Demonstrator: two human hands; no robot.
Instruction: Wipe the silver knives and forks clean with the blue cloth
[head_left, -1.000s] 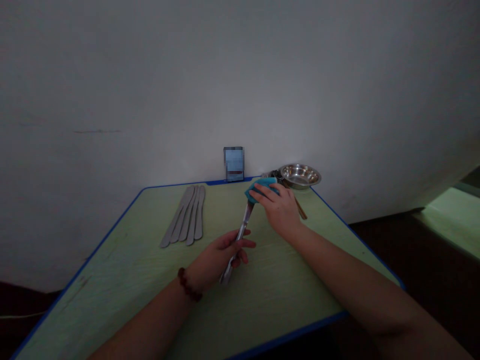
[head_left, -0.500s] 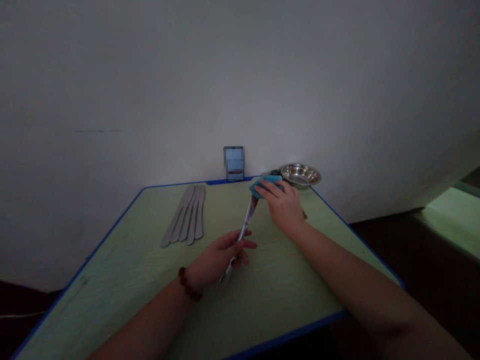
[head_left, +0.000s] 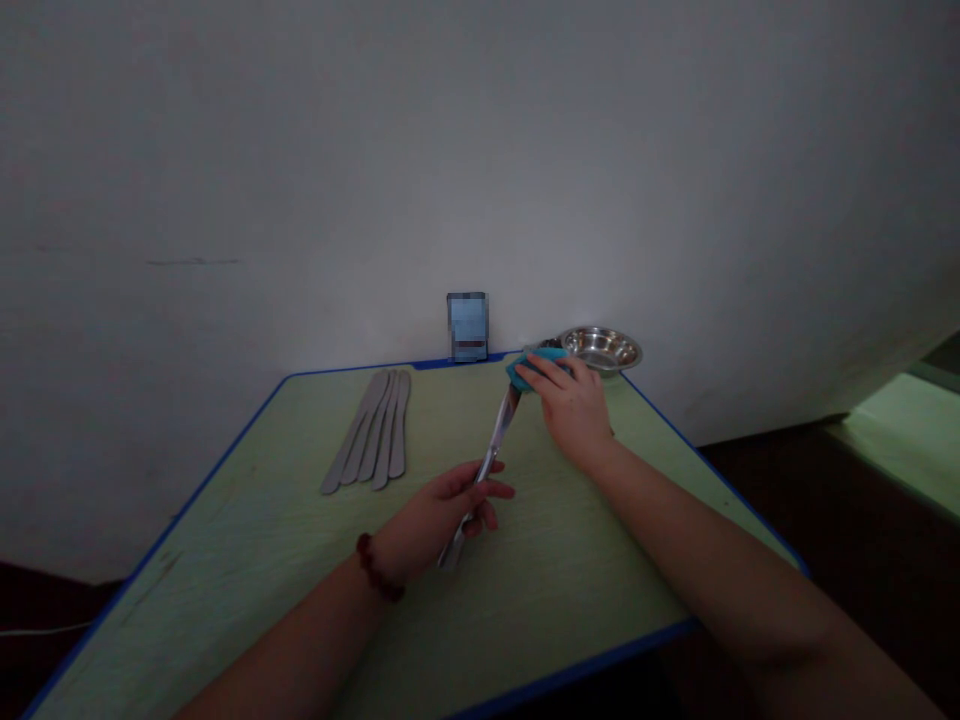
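Observation:
My left hand [head_left: 461, 497] is closed around the middle of a shiny metal table knife [head_left: 501, 425], which slants up and away over the table. My right hand [head_left: 574, 408] grips a folded blue cloth [head_left: 517, 374] and presses it around the far end of that knife, so the tip is hidden. To the left, several dull grey flat table knives [head_left: 367, 435] lie side by side, slightly fanned, on the table.
The pale green table [head_left: 285, 540] has a blue edge and stands against a grey wall. A shiny steel bowl [head_left: 600, 348] sits at the back right corner, with a dark item partly hidden beside it. A phone [head_left: 469, 328] leans upright against the wall.
My right hand and the cloth have shifted slightly up and right, towards the knife's far end, baring a little more metal. My left hand has stayed in place.

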